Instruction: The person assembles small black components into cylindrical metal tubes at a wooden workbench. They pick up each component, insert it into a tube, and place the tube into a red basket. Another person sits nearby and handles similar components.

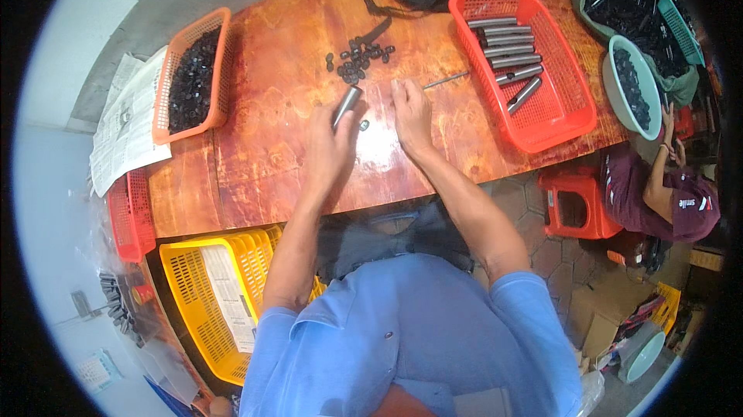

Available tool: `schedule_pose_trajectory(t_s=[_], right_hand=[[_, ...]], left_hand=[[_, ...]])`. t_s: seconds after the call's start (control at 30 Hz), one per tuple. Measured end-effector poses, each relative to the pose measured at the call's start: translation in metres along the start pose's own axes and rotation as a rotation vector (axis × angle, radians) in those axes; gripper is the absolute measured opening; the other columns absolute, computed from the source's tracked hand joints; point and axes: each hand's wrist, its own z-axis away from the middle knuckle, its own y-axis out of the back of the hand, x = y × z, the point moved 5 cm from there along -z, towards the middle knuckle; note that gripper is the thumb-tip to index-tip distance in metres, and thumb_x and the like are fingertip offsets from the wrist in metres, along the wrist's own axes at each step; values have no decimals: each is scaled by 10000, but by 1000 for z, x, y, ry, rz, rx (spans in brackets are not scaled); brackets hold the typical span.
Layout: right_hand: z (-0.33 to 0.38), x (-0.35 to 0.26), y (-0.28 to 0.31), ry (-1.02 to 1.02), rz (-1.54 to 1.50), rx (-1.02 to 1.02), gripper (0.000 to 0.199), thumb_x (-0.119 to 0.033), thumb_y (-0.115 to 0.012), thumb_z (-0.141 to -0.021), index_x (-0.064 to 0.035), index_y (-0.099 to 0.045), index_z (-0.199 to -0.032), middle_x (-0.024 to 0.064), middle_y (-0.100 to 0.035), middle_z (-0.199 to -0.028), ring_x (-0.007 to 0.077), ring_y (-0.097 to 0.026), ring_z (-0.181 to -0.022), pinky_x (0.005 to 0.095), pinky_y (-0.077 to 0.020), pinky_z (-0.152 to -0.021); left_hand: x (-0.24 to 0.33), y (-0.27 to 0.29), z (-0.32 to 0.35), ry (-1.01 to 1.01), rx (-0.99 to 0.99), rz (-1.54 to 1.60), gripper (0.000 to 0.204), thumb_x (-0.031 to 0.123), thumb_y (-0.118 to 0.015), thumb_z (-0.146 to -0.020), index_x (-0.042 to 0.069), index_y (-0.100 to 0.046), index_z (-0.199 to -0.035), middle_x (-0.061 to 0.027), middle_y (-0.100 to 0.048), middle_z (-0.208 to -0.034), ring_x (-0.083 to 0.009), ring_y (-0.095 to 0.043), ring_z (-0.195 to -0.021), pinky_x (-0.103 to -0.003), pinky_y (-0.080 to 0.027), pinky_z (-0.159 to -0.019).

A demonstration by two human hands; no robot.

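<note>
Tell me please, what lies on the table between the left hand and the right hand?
In the head view, one small dark piece lies between the left hand and the right hand.

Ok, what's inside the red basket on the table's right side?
Gray metal tubes lie side by side in the red basket, the nearest one angled. Some mesh floor shows bare; the floor directly under the tubes is hidden.

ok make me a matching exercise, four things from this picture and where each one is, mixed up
1. lone silver tube
2. several silver tubes
3. orange basket
4. yellow crates

A. overlapping newspaper
B. below the near edge of the table
C. in the wide red basket
D. in the left hand

Pairs: 1-D, 2-C, 3-A, 4-B
</note>
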Motion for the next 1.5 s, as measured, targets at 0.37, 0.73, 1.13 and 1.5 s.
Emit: schedule_pose_trajectory(t_s=[0.37,0.73,1.13,1.5], right_hand=[[42,-45,-21,602,124,-445,170,-163,-699,-886,-7,-686,-953,156,-673,-991,341,-645,-946,438,-508,-865],[-21,-13,-17,282,235,-163,244,-60,-588,-945,-27,-684,-1167,185,-626,-1046,391,-647,-969,477,-515,-836],[-29,-14,-38,493,507,-282,125,-91,-705,-912,-28,-639,-998,172,-605,-1015,404,-642,-926,495,-516,-769],[-26,-14,-26,505,538,-301,220,-99,-700,-925,-31,-626,-1120,191,-624,-1026,412,-651,-947,486,-530,-781]], left_hand=[[-70,-15,12,734,-59,1064,351,356,-541,-1090,13,-610,-1068,-86,-645,-798,-181,-656,-630,-330,-574,-581],[-60,-23,41,730,-56,1394,361,321,-450,-1124,0,-574,-1231,-124,-652,-986,-218,-668,-823,-371,-593,-757],[-58,-14,45,591,-85,1534,321,234,-412,-1124,-35,-526,-1257,-194,-647,-1139,-263,-672,-950,-416,-587,-865],[-58,-13,44,602,-129,1641,318,229,-455,-1109,-21,-516,-1296,-197,-654,-1179,-262,-669,-968,-429,-582,-887]])
